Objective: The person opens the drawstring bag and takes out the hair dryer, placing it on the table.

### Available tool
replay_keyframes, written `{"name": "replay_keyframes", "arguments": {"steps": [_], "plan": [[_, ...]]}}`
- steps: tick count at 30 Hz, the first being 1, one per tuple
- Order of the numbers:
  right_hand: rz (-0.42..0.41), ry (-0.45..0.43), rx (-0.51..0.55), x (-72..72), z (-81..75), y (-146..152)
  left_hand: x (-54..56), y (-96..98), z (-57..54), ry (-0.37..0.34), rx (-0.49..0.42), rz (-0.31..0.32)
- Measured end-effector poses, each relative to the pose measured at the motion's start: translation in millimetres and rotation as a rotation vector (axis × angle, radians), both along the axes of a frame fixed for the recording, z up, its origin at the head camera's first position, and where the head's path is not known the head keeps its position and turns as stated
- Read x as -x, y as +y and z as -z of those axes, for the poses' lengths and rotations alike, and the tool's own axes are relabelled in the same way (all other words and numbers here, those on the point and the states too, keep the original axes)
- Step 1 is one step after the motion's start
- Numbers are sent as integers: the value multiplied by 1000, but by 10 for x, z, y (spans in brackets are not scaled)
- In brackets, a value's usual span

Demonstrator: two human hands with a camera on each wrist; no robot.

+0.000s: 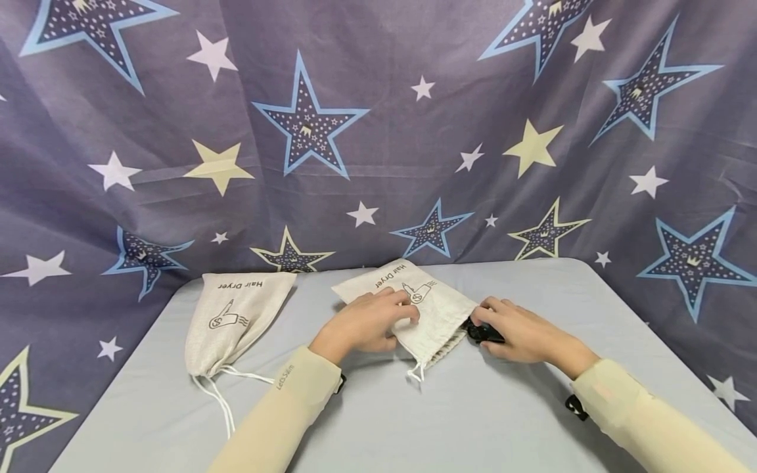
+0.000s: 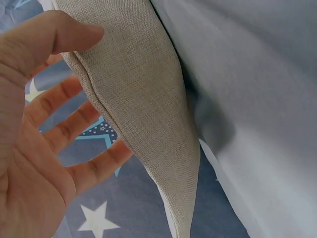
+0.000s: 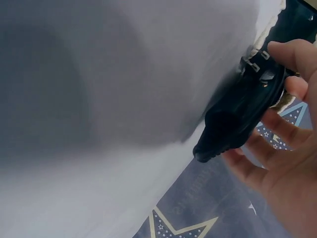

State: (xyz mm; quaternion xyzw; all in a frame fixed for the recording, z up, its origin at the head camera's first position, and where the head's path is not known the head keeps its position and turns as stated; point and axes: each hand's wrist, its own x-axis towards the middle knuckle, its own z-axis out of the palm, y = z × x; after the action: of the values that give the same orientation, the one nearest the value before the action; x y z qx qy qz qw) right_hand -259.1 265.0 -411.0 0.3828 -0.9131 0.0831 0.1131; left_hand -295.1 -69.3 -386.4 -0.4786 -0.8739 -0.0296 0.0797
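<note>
A cream drawstring bag [image 1: 437,312] printed "Hair Dryer" lies at the middle of the table, its gathered mouth toward the front right. My left hand [image 1: 372,320] holds its near edge; in the left wrist view the thumb lies over the cloth [image 2: 133,74] and the other fingers behind it. At the mouth, my right hand [image 1: 520,332] grips a glossy black object [image 3: 242,106] with small metal buckle-like fittings. The object's upper part overlaps the bag's opening in the right wrist view; I cannot tell its kind.
A second cream "Hair Dryer" bag [image 1: 236,315] lies at the left, its white cords [image 1: 221,401] trailing toward the front. Both bags lie on a grey-blue covered table [image 1: 414,427]. Behind hangs a dark curtain [image 1: 384,157] patterned with stars.
</note>
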Motion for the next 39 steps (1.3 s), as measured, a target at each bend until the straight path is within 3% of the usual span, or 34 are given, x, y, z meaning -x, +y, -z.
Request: {"name": "replay_keyframes", "arguments": {"steps": [8,13,19,30,39], "plan": [[-15,-120,51,62,24,-46,1,23,15,-17,-6,12],[6,-158,51,52,23,-62,23,32,48,12,-15,35],[8,-146,65,39,35,-34,38,-1,72,49,-37,62],[-87,-98,108,30,-8,205,98,-45,100,46,-36,63],[-127,-89,151,-102,-77,527,133,-77,99,41,-57,67]]}}
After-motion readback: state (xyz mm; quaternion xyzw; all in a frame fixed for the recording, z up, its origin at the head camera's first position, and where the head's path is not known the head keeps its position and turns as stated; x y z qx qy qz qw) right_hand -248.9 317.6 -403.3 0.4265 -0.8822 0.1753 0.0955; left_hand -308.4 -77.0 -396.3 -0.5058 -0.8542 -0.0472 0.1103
